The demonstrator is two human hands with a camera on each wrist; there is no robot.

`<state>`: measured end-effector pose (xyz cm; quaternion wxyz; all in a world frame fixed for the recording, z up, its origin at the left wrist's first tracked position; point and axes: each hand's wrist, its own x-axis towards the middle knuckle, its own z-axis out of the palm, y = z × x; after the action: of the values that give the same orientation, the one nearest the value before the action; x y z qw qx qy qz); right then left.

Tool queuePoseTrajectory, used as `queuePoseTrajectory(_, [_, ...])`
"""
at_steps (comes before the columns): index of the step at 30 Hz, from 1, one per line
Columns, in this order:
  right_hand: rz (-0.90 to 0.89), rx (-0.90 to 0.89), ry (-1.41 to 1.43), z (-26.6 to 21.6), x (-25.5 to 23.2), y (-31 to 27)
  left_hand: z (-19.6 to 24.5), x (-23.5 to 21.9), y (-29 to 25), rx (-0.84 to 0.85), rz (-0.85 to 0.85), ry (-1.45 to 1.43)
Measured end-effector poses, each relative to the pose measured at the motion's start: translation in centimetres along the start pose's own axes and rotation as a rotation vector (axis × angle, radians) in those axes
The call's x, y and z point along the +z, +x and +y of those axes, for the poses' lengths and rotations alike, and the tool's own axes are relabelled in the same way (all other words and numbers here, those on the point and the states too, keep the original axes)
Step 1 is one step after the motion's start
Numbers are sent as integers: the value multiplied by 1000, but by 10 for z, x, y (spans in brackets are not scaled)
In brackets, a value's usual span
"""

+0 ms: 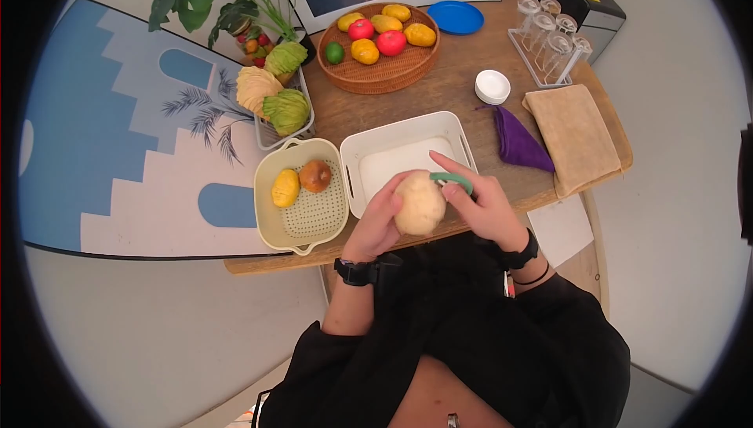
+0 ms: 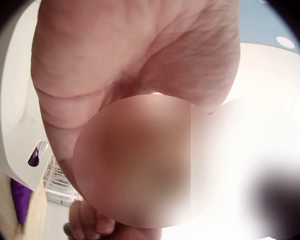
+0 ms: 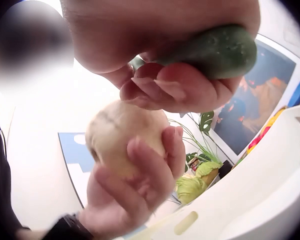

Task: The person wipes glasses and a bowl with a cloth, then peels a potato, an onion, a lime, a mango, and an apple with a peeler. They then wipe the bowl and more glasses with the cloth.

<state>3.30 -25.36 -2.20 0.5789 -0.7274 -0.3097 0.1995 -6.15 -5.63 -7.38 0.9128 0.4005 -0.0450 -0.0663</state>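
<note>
A pale round root vegetable point(image 1: 420, 207), which looks like a jicama, is held above the near side of a white rectangular basin point(image 1: 357, 154). My left hand point(image 1: 379, 220) grips it, fingers curled around its side and underside in the right wrist view. My right hand point(image 1: 488, 207) holds a green-handled peeler point(image 1: 461, 182) at the vegetable's upper right. Curled fingers wrap the peeler's thick handle point(image 3: 227, 50) in the right wrist view, while its head is mostly hidden. The left wrist view shows the left palm point(image 2: 115, 55) close up, with much of the scene blurred.
Left of the basin, a pale yellow colander point(image 1: 263, 220) holds a yellow potato-like item and a brown onion. Behind are a wicker tray point(image 1: 376, 79) of fruit, a crate point(image 1: 271, 138) of cabbages and a blue plate point(image 1: 456, 17). A purple cloth point(image 1: 519, 142), white bowls point(image 1: 492, 87) and glasses point(image 1: 557, 48) stand right.
</note>
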Motion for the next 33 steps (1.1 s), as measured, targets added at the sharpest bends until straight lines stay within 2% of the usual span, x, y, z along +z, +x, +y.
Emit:
queuePoseTrajectory(1, [1,0,-1,3,3,-2,0,3,1,3,44,-107])
queuePoseTrajectory(2, [8,-111,-130,6,6,-4,-2,3,3,0,41,-108])
queuePoseTrajectory(3, [14,-222,-259,6,10,-5,-5,2,5,-15,120,-142])
queuePoseTrajectory(4, [3,-230,-298,3,11,-7,-7,1,7,-30,201,-176])
queuePoseTrajectory(5, [3,-230,-298,5,15,-6,-5,5,8,-30,202,-176])
queuePoseTrajectory(7, [115,-414,-331,14,21,-4,1,14,10,31,240,-68])
queuePoseTrajectory(8, [114,-415,-330,13,20,-4,0,9,9,31,241,-68])
queuePoseTrajectory(10, [68,-306,-335,10,17,-5,-3,-6,7,25,120,-82])
queuePoseTrajectory(11, [67,-306,-334,9,15,-6,-2,-6,5,26,121,-81])
queuePoseTrajectory(13, [36,-191,-235,6,11,-4,-2,-6,3,33,90,-96])
queuePoseTrajectory(17, [2,-195,-87,8,2,0,-2,0,1,127,86,110])
queuePoseTrajectory(19, [-195,-106,102,5,-5,2,1,-4,-4,3,-89,118])
queuePoseTrajectory(20, [-196,-105,103,2,-6,2,0,-4,-4,3,-88,117])
queuePoseTrajectory(22, [-288,162,239,-3,-9,2,0,-4,-4,-5,-116,87])
queuePoseTrajectory(23, [-288,161,239,-3,-9,2,0,-3,-2,-5,-117,88])
queuePoseTrajectory(25, [-85,20,42,-4,-4,-1,-3,0,2,60,32,23])
queuePoseTrajectory(26, [-86,21,42,-4,-1,-3,-2,2,4,60,32,23])
queuePoseTrajectory(28, [-5,-210,-200,-2,8,-7,-1,7,7,49,154,-82])
queuePoseTrajectory(29, [-5,-209,-200,1,13,-7,-2,9,8,48,154,-83])
queuePoseTrajectory(31, [89,-345,-281,8,21,-6,-3,12,9,59,216,-94])
queuePoseTrajectory(33, [108,-393,-268,10,22,-3,-7,3,8,71,191,-73])
